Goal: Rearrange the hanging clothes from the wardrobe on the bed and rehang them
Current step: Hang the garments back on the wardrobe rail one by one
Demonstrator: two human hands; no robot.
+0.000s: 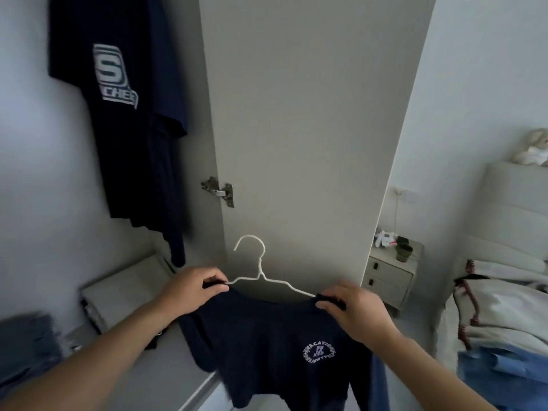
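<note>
- Navy T-shirt (pixel 267 345) with a round white chest print sits on a white wire hanger (pixel 261 277), held up in front of the open wardrobe door (pixel 311 114).
- My left hand (pixel 192 289) pinches the shirt's shoulder at one end of the hanger, and my right hand (pixel 353 310) pinches the other shoulder; I judge this keeps the shirt spread and seated on the wire with the hook free on top.
- Inside the wardrobe, up and to the left, a dark logo T-shirt (pixel 118 99) already hangs with other dark garments behind it, so the rail must be above the view.
- Folded pale fabric (pixel 124 292) lies on the wardrobe shelf below them.
- To the right stand a nightstand (pixel 391 274) and the bed (pixel 504 321) with bedding piled on it.
- That door stands straight ahead, so I expect the hanger must swing left past its hinge (pixel 219 191) to reach the rail.
</note>
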